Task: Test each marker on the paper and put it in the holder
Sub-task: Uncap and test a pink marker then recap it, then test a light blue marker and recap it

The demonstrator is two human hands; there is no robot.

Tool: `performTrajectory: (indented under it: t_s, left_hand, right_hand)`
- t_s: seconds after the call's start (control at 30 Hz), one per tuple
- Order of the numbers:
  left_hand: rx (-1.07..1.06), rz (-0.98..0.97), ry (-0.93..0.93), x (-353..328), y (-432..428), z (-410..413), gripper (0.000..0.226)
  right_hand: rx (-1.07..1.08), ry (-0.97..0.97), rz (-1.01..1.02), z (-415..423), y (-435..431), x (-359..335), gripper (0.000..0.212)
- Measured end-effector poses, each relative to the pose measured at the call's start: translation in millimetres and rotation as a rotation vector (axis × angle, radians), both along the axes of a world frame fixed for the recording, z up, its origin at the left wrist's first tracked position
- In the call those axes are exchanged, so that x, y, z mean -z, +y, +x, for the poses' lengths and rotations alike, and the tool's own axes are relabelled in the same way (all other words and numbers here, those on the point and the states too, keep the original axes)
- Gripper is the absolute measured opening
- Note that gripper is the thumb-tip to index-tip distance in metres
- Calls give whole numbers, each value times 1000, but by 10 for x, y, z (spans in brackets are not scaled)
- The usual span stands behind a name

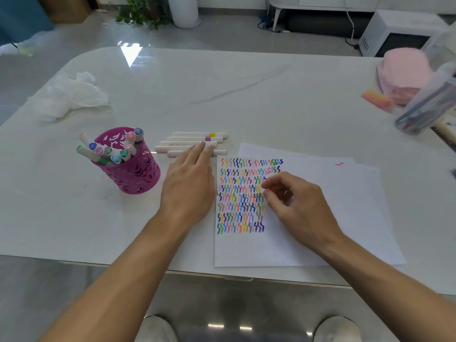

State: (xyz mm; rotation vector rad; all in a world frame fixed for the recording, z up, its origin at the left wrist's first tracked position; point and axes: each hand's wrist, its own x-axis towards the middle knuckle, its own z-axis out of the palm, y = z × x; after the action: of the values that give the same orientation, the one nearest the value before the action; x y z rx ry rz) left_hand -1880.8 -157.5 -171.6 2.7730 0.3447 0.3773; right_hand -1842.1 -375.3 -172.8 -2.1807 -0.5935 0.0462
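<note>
Glossy white bench with faint grey veining and a rounded far-left corner, window glare beside that corner. Near the left front, a magenta cut-out holder, upright, holding capped markers that lean out to the left. Just right of it, a row of white markers lying side by side on the bench. Left hand flat above them, fingers straight, tips touching the nearest markers. Right of that, overlapping sheets of paper, the top one filled with rows of coloured squiggles. Right hand low over the paper, fingers loosely curled, holding nothing visible.

Crumpled white wrapping far left. At the right edge, pink cloth and a clear case of pens.

Beyond the bench, grey glossy floor, a leafy plant, a white microwave set on the floor.
</note>
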Motion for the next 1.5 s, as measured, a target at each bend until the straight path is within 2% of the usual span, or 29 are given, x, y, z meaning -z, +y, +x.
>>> performTrajectory:
  t_s: [0.2,0.43,0.6,0.73,0.83,0.97,1.03,1.17,1.37,1.43,1.5]
  left_hand:
    - [-45,35,-31,49,-22,150,49]
    - [-111,16,-37,22,-52,131,14]
    - [-124,-7,-68,-34,-92,104,10]
    - [-114,-124,-189,-142,-156,86,4]
    - [-79,-166,-290,-196,-186,61,9]
    - [-60,-155,-348,-246,-195,6,39]
    - [-15,-171,-361,-263,-230,-18,45]
    - [154,-363,-353,-287,-317,-48,33]
    - [178,-888,-157,-231,-445,-64,16]
    - [202,-993,-72,-193,-469,-72,19]
    - [217,-995,6,-169,-478,-80,25]
  right_hand:
    - [55,-37,17,59,-57,-19,8]
    - [97,-5,-32,96,-108,-24,8]
    - [98,79,-75,71,-121,5,15]
    - [84,102,-60,51,-114,-6,18]
    - [69,86,-65,39,-98,-11,18]
    - [50,71,-77,22,-85,-18,18]
    - [41,56,-69,13,-80,-30,16]
    - [12,-36,-17,-1,-68,-82,16]
    - [-96,-73,21,-57,-30,-117,41]
    - [-111,-80,5,-50,-37,-114,36]
    - [-127,-117,-25,-36,-53,-106,26]
